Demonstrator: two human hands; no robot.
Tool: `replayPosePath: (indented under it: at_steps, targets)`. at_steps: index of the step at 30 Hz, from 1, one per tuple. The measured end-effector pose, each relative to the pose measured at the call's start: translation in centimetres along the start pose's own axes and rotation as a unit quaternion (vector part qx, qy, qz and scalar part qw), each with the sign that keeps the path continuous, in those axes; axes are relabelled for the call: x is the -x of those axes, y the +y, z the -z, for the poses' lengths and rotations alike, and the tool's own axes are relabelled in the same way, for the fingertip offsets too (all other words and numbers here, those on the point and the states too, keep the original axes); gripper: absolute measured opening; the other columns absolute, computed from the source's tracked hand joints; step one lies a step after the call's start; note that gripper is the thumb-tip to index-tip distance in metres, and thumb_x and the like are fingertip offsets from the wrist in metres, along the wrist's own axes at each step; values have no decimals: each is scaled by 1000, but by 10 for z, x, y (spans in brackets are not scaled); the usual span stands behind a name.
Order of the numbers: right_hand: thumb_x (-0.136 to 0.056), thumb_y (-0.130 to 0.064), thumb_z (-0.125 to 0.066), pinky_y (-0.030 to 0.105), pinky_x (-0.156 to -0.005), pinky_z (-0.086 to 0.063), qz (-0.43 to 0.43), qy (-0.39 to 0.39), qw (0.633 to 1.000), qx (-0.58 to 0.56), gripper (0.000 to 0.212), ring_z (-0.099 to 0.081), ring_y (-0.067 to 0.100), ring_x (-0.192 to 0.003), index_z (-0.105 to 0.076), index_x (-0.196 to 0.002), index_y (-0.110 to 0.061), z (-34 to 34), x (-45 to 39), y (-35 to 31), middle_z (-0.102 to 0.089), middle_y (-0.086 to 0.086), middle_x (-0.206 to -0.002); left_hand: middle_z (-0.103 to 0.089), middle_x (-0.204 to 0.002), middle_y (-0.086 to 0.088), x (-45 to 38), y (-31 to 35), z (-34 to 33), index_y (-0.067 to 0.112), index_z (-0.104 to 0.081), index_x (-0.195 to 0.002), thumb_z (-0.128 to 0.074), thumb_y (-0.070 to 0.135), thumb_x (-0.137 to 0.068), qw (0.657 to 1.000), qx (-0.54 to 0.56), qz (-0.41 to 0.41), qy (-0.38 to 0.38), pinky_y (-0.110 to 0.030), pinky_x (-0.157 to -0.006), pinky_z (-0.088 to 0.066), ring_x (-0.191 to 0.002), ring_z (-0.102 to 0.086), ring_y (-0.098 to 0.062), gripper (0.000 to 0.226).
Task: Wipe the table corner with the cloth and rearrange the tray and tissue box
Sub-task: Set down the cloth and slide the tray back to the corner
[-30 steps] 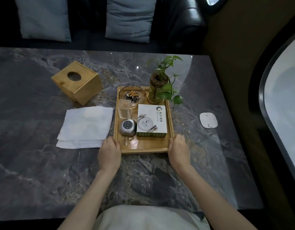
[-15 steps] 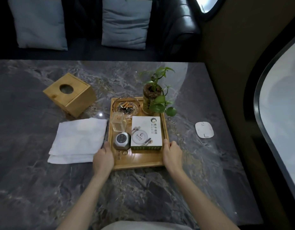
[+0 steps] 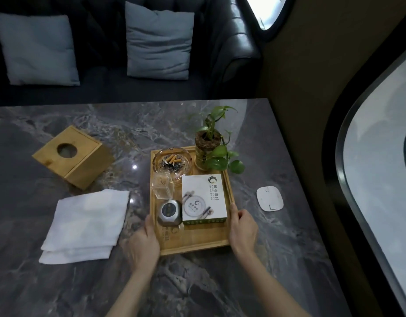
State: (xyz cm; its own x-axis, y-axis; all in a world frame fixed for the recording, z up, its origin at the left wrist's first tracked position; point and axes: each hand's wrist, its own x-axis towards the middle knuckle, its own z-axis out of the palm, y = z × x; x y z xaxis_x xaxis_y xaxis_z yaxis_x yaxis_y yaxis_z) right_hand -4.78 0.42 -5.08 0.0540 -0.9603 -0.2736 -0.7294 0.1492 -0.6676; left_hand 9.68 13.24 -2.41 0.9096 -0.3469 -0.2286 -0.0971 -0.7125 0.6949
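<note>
A wooden tray (image 3: 197, 242) sits on the dark marble table (image 3: 277, 259). It carries a glass ashtray with cigarette butts, a potted green plant, a clear glass, a small metal device and a white printed box. My left hand (image 3: 144, 244) grips the tray's near left edge, and my right hand (image 3: 242, 229) grips its near right edge. A folded white cloth (image 3: 85, 225) lies flat to the left of the tray. Behind the cloth stands a wooden tissue box (image 3: 74, 156) with a round hole on top, turned at an angle.
A small white square pad (image 3: 269, 198) lies right of the tray near the table's right edge. A dark sofa with two grey cushions (image 3: 157, 41) runs behind the table. A wall with a rounded window is on the right.
Both hands have slid forward along the tray's sides and pushed it away from me. The camera has tilted up, showing more of the sofa. Cloth and tissue box have not moved.
</note>
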Motion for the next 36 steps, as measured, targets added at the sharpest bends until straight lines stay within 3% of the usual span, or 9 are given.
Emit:
replayPosePath:
  at_steps: [3, 6, 11, 16, 19, 24, 28, 36]
  targets:
    - [-94, -44, -39, 33, -63, -39, 8, 19, 1000, -6, 42, -60, 28, -74, -52, -68, -12, 17, -16, 7, -59, 6, -71, -44, -48, -4, 4, 10, -20, 12, -46, -48, -32, 33, -95, 999, 43, -2, -25, -30, -52, -32, -58, -47, -23, 54]
    - [-94, -43, -38, 32, -61, -37, 9, 33, 999, -12, 43, -58, 26, -69, -51, -67, -13, 35, -29, 11, -59, 6, -69, -50, -50, -8, 3, 19, -40, 10, -51, -49, -31, 35, -95, 997, 57, -17, -41, -34, -55, -40, -52, -51, -24, 57]
    - [-96, -40, -37, 30, -60, -32, 14, 62, 998, 4, 44, -53, 23, -64, -49, -64, -12, 65, -47, 20, -51, 1, -62, -49, -49, -3, 12, 47, -64, 8, -51, -50, -30, 34, -96, 995, 55, -65, -58, -28, -47, -33, -49, -48, -20, 57]
    - [-95, -42, -39, 31, -61, -32, 5, 80, 997, 17, 43, -59, 29, -72, -51, -68, -10, 89, -66, 36, -56, 6, -69, -62, -64, -17, 20, 59, -91, -2, -63, -65, -28, 37, -96, 993, 60, -74, -73, -34, -61, -41, -65, -60, -31, 61]
    - [-95, -40, -41, 31, -60, -33, 13, 91, 996, 20, 44, -62, 32, -75, -55, -70, -7, 100, -75, 47, -63, 14, -73, -65, -72, -20, 29, 71, -103, -6, -66, -73, -28, 37, -96, 993, 49, -75, -75, -33, -65, -39, -69, -58, -29, 62]
    - [-94, -42, -41, 36, -65, -43, 13, 94, 995, 30, 48, -64, 38, -80, -62, -78, -1, 116, -85, 61, -69, 24, -81, -66, -75, -20, 43, 82, -118, -4, -66, -73, -27, 35, -97, 992, 52, -70, -92, -32, -66, -36, -67, -55, -26, 60]
    - [-94, -43, -39, 38, -69, -48, 8, 79, 996, 42, 49, -65, 38, -81, -62, -81, -2, 121, -90, 70, -69, 24, -83, -68, -78, -22, 49, 83, -127, -5, -67, -76, -27, 36, -96, 992, 50, -63, -94, -34, -68, -41, -74, -62, -32, 61]
    - [-96, -42, -36, 31, -65, -40, -4, 60, 996, 64, 49, -64, 36, -88, -64, -95, -1, 125, -94, 77, -70, 22, -93, -66, -74, -20, 56, 85, -131, -3, -65, -72, -25, 36, -97, 992, 33, -66, -97, -34, -68, -40, -74, -62, -33, 61]
